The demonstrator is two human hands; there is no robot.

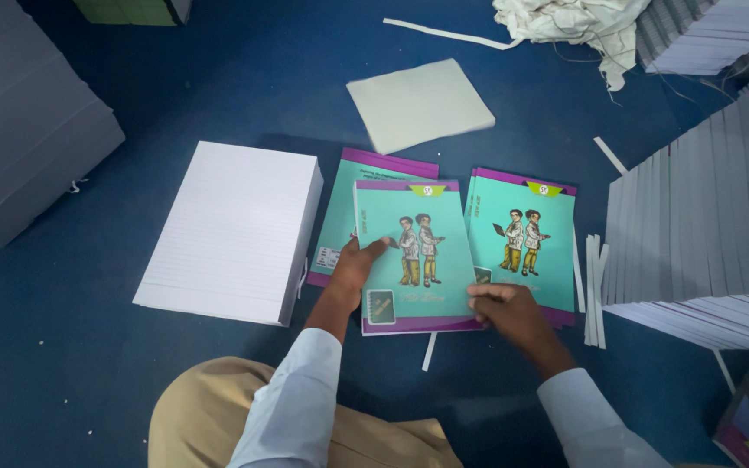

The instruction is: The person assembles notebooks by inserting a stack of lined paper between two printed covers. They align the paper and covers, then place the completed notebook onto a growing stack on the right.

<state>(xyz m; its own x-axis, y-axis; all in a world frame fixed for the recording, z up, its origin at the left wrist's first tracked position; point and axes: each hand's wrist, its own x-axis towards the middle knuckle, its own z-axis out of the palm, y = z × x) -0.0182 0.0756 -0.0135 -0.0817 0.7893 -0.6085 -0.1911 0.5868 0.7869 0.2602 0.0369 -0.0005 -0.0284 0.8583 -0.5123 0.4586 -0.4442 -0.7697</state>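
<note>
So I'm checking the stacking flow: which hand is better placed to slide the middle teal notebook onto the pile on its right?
Probably the right hand: it grips the middle teal notebook at the lower right corner, beside the right pile. The left hand only rests on its left edge.

No real packages or screens here — closest thing is the label patches on the teal and purple booklet covers: a small dark green square (381, 305) low on the middle cover, a white barcode-style patch (328, 256) on the left one, little yellow-green tabs (427, 189) up top
</note>
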